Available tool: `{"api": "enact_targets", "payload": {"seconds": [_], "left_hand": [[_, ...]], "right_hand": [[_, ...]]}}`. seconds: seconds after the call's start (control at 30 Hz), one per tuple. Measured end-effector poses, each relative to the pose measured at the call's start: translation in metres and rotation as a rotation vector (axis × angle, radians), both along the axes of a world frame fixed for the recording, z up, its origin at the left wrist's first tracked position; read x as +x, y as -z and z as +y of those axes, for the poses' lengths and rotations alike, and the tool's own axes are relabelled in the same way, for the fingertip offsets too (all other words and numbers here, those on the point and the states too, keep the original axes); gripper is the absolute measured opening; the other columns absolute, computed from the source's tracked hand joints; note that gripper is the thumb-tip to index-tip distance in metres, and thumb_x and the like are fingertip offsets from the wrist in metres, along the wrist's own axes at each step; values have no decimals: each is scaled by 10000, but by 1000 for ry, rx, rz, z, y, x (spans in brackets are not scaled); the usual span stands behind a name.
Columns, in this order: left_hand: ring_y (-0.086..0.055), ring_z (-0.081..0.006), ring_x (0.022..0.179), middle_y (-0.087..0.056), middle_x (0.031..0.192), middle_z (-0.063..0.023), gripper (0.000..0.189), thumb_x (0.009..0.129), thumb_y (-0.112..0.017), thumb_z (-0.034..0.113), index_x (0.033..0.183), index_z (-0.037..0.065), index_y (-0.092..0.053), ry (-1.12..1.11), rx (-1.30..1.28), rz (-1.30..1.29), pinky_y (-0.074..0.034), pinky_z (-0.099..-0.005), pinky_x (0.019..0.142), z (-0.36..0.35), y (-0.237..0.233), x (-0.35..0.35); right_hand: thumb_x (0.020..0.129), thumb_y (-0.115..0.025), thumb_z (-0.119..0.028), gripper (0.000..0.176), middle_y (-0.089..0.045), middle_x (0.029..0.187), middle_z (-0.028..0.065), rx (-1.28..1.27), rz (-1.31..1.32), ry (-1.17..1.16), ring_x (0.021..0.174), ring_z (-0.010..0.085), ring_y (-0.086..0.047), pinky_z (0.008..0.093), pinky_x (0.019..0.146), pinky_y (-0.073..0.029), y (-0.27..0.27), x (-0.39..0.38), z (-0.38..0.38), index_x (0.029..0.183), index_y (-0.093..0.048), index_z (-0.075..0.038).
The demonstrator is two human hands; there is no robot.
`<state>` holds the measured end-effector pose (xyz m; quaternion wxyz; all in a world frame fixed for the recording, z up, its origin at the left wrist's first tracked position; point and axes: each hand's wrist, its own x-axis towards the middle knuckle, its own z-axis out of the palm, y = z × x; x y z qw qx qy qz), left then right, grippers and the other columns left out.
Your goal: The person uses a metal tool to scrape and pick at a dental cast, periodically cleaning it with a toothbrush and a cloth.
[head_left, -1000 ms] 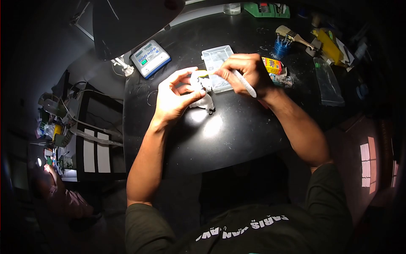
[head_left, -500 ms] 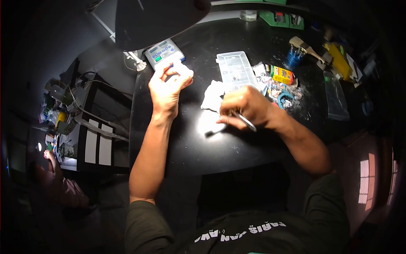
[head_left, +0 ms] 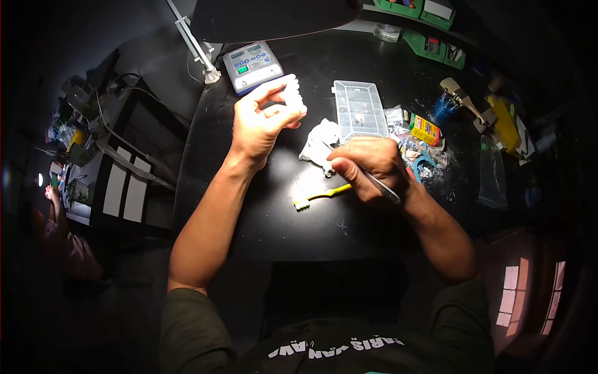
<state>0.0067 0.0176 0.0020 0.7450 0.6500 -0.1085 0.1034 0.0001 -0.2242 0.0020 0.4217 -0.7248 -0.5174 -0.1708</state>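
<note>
My left hand (head_left: 254,132) is raised over the table's left side, its fingers closed on a white dental cast (head_left: 293,95) with a scalloped edge, overexposed by the lamp. My right hand (head_left: 369,167) grips slim metal tweezers (head_left: 385,188), their back end pointing down to the right. The front end reaches toward a crumpled white cloth (head_left: 319,138); whether it touches cannot be seen. A yellow toothbrush (head_left: 330,193) lies below the right hand, bristle end to the left; the hand covers the handle's far end.
Behind the right hand lies a clear compartment box (head_left: 360,107) with small bits inside. A yellow-red carton (head_left: 425,129), a blue ring (head_left: 425,166) and debris are to its right. A control unit (head_left: 252,65) stands behind my left hand. At far left sits another person (head_left: 65,243).
My right hand has turned and shifted, uncovering more of the yellow toothbrush and the tweezers. The left hand still holds the cast up. The whole view has shifted slightly.
</note>
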Motion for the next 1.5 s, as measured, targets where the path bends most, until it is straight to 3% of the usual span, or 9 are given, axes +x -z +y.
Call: {"api": "enact_targets", "payload": {"seconds": [0.1, 0.17, 0.47, 0.57, 0.77, 0.93, 1.07, 1.27, 1.5], "left_hand": [[-752, -191, 938, -718, 1059, -89, 526, 861, -801, 47, 1349, -27, -620, 69, 25, 34, -584, -286, 774, -4, -2, -4], [-753, -190, 937, -728, 1093, -101, 520, 862, -801, 47, 1345, -25, -623, 105, 33, 52, -583, -284, 771, -5, -1, -4], [-738, -145, 935, -718, 1140, -118, 491, 851, -842, 51, 1298, -25, -652, 219, 30, 72, -578, -264, 747, -10, -4, -9], [-730, -133, 921, -720, 1135, -118, 495, 853, -847, 59, 1298, -29, -650, 244, 44, 64, -577, -255, 741, -13, -6, -12], [-728, -135, 924, -727, 1135, -123, 489, 867, -845, 78, 1298, -43, -647, 274, 50, 43, -580, -249, 736, -13, -5, -13], [-735, -154, 952, -727, 1154, -139, 495, 876, -845, 102, 1300, -53, -643, 309, 48, 51, -593, -265, 749, -13, -7, -14], [-741, -165, 957, -728, 1152, -148, 499, 890, -835, 113, 1312, -60, -632, 315, 61, 48, -617, -291, 812, -16, -6, -15], [-749, -193, 977, -689, 1182, -158, 550, 861, -840, 22, 1360, -25, -612, 277, 104, 20, -630, -318, 892, -24, -6, -19], [-756, -213, 984, -659, 1173, -155, 617, 785, -871, -72, 1345, -19, -616, 199, 87, -39, -648, -317, 869, -35, -1, -23]], "right_hand": [[1011, -693, -159, 196, -747, 830, 159, 100, 206, 164, 697, 206, -739, 317, 621, -549, -5, -6, -3, 1125, -641, -9], [1001, -716, -197, 263, -760, 861, 174, 249, 280, 233, 724, 188, -753, 303, 636, -561, 4, -2, -2, 1128, -604, 5], [855, -865, -97, 211, -775, 866, 64, 253, 52, 200, 736, 139, -755, 239, 544, -549, 2, 3, 1, 997, -714, -56], [852, -866, -93, 207, -771, 852, 70, 262, -55, 175, 714, 146, -751, 244, 546, -553, 1, 4, 2, 1001, -727, -60], [846, -857, -49, 213, -768, 991, 149, 272, -106, 174, 866, 194, -763, 257, 587, -576, -10, 6, -4, 1026, -745, -35], [849, -813, 23, 178, -757, 1056, 186, 350, 8, 149, 905, 222, -767, 276, 702, -627, -5, 4, -2, 1006, -730, 9], [827, -774, 69, 170, -749, 1003, 185, 343, -45, 114, 889, 219, -771, 285, 721, -632, -2, 6, -5, 974, -704, 21], [819, -745, 78, 127, -721, 884, 145, 528, 232, 120, 832, 170, -754, 299, 751, -622, 1, -11, 7, 896, -657, 27], [830, -742, 89, 145, -724, 884, 149, 564, 329, 127, 818, 150, -746, 271, 724, -601, -3, -17, 6, 834, -620, 11]]}}
